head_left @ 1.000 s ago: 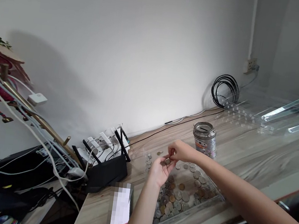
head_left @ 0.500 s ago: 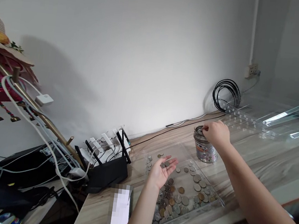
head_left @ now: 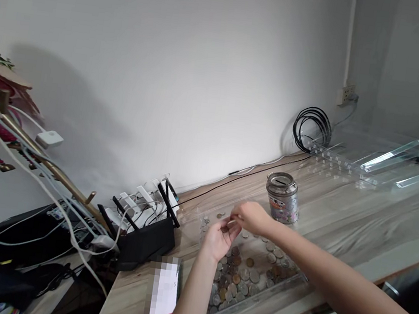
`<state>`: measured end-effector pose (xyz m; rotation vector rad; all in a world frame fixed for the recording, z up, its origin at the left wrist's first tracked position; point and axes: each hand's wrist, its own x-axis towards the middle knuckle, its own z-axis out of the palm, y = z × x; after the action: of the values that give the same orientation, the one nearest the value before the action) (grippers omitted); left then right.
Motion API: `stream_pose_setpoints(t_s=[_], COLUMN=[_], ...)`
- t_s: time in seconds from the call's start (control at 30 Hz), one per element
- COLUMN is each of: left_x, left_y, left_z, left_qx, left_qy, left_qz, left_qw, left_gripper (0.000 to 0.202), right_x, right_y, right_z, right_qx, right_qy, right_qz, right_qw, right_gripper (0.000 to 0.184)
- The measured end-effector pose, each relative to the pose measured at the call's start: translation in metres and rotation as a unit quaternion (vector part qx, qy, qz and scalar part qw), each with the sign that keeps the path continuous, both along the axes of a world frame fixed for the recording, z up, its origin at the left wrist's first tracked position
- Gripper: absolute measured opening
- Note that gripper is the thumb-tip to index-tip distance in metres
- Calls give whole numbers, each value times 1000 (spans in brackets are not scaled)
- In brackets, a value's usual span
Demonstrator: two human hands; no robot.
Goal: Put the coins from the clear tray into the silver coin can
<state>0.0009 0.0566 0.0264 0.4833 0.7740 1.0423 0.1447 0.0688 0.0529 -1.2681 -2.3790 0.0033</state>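
Meeting above the far left part of the clear tray [head_left: 258, 296], the two hands are together now: left hand [head_left: 221, 238] below with its palm turned up, right hand [head_left: 251, 218] coming over it from the right, fingertips to fingertips. Is there a coin between those fingers? A dark patch shows there, but cannot be told for certain, nor how tightly either hand grips. And here is the relation to watch: the slotted tin [head_left: 282, 202] stands upright, long axis vertical, just past the right hand, to its right and a little nearer the back edge of the surface [head_left: 360, 213]. The right hand is clearly the closer of the two, and the dark slot in the lid faces up, uncovered. Down in the tray, loose coins [head_left: 253, 275] crowd toward the front edge of the surface, thinning out toward the back. Over at the left end lies a phone [head_left: 164, 295], its screen partly blurred out, with a black router [head_left: 147, 244] behind it. Along the back edge, a coiled black cable [head_left: 297, 130] leans against the pale wall [head_left: 185, 71], clear plastic panels [head_left: 391, 155] spread toward the back right corner, and a socket [head_left: 346, 95] sits above.
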Motion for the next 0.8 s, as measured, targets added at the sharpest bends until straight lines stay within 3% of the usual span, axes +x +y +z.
stream_pose_setpoints(t_s=[0.07, 0.17, 0.23, 0.33, 0.53, 0.63, 0.73, 0.8], left_x=[0, -1, -1, -2, -1, -1, -2, -2], left_y=[-2, -2, 0, 1, -1, -2, -3, -4], left_z=[0, -1, -2, -3, -1, 1, 4, 6], left_qx=[19, 19, 15, 16, 14, 15, 19, 31], left_qy=[20, 39, 41, 39, 44, 27, -13, -44], left_qz=[-25, -20, -12, -15, -13, -21, -40, -52], left_qw=[999, 999, 999, 999, 999, 999, 999, 997], left_gripper=[21, 23, 22, 21, 21, 21, 28, 32], right_x=[25, 68, 89, 103, 111, 107, 81, 51], right_y=[5, 13, 17, 20, 22, 19, 11, 4], right_z=[11, 22, 24, 22, 21, 25, 26, 20], right_qx=[59, 127, 115, 69, 71, 116, 168, 131], right_qy=[64, 145, 150, 133, 117, 120, 153, 153], right_qz=[-95, -257, -327, -362, -367, -332, -247, -133], right_qw=[992, 947, 926, 920, 920, 928, 942, 970], right_gripper=[26, 28, 27, 24, 25, 24, 26, 26])
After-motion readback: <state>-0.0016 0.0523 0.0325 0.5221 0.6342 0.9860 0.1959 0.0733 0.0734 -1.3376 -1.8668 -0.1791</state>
